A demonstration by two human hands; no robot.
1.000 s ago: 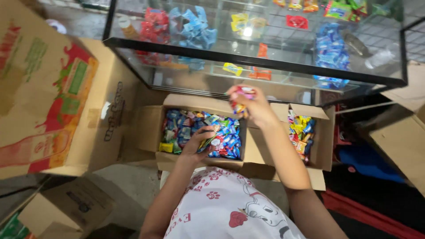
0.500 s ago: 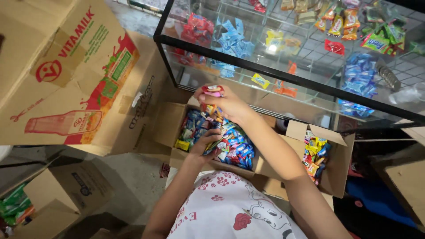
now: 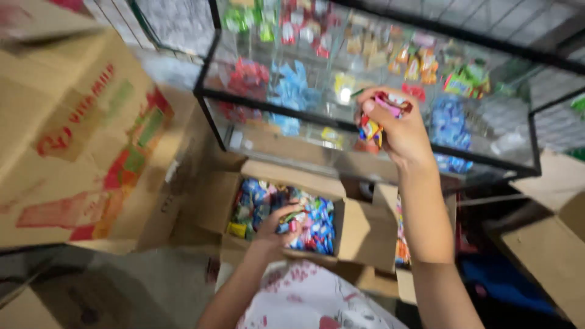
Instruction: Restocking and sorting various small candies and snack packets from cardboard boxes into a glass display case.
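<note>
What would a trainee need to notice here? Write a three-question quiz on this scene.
1. True or false: the right hand is raised in front of the glass display case and grips colourful packets.
2. Where is the left hand? A) on the glass case B) in the open cardboard box of blue sweets C) on the large printed carton
3. Fill in: the large printed carton stands to the person's ____.

Key: 1 true; 2 B; 3 left.
</note>
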